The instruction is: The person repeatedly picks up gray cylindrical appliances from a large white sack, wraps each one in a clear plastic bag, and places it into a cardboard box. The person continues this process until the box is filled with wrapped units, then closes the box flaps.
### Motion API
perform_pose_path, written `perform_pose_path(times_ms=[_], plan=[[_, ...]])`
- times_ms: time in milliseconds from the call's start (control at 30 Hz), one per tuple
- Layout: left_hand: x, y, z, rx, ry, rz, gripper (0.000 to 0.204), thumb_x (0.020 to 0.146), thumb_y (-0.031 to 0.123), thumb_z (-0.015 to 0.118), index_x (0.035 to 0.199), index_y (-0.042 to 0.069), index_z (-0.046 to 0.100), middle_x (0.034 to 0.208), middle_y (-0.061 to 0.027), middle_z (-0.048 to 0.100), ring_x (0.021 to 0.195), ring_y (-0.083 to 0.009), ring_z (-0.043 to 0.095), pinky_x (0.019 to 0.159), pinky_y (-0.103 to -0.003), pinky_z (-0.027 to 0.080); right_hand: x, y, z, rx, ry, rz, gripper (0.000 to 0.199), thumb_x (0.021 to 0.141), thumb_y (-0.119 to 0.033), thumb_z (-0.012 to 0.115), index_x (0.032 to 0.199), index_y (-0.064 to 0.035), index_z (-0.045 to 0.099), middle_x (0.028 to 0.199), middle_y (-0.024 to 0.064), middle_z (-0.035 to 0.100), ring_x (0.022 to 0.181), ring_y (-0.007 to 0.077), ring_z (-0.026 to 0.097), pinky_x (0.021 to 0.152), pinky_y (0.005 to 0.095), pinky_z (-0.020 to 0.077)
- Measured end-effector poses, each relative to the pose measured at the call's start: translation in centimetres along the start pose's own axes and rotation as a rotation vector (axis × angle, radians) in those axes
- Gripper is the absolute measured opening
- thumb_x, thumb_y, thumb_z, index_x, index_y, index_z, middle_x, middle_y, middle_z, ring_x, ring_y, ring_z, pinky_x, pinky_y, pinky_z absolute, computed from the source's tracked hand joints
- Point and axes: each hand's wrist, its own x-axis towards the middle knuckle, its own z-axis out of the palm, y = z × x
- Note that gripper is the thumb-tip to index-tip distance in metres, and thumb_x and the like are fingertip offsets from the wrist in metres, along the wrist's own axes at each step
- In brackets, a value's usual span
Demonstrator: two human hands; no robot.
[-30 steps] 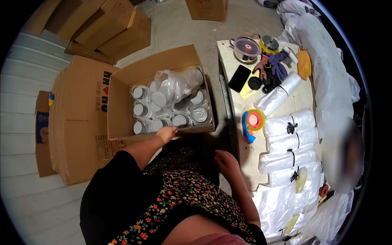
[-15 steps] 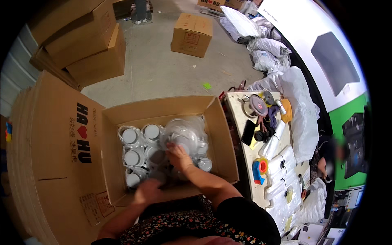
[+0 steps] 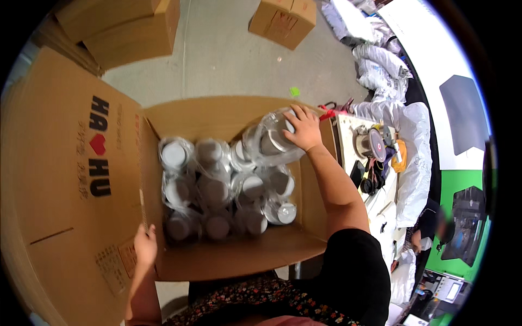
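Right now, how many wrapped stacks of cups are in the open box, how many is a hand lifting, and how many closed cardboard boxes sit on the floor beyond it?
Wrapped cup stacks standing in the open box: about 11
Wrapped cup stack gripped by the right hand: 1
Closed cardboard boxes on the floor, one at top centre, one at top left: 2
Total: about 14

Left hand (image 3: 144, 245) fingertips hidden behind carton (image 3: 228, 255) wall; lower jars (image 3: 217, 225) blurred under plastic wrap.
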Motion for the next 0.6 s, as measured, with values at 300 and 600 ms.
perform_pose_path(times_ms=[300, 600], plan=[[-0.5, -0.6, -0.6, 0.064, 0.029, -0.165, 0.025, 0.092, 0.020, 0.051, 0.104, -0.001, 0.054, 0.092, -0.0200, 0.063, 0.082, -0.0304, 0.061, 0.075, -0.035, 0.047, -4.1, 1.6, -0.2, 0.177, -0.170, -0.369, 0.043, 0.066, -0.031, 0.065, 0.108, -0.0230, 0.058, 0.127, 0.0040, 0.046, 0.118, 0.0329, 0.040, 0.092, 0.0537, 0.0356], [-0.6, -0.3, 0.0, 0.137, 0.045, -0.161, 0.028, 0.093, 0.020, 0.050, 0.110, -0.003, 0.054, 0.096, -0.0191, 0.064, 0.087, -0.0267, 0.061, 0.080, -0.034, 0.045, -12.0, -1.5, 7.8, 0.047, -0.013, -0.057, 0.050, 0.068, -0.038, 0.065, 0.117, -0.0271, 0.056, 0.133, 0.0080, 0.041, 0.122, 0.0377, 0.035, 0.093, 0.0524, 0.0320]])
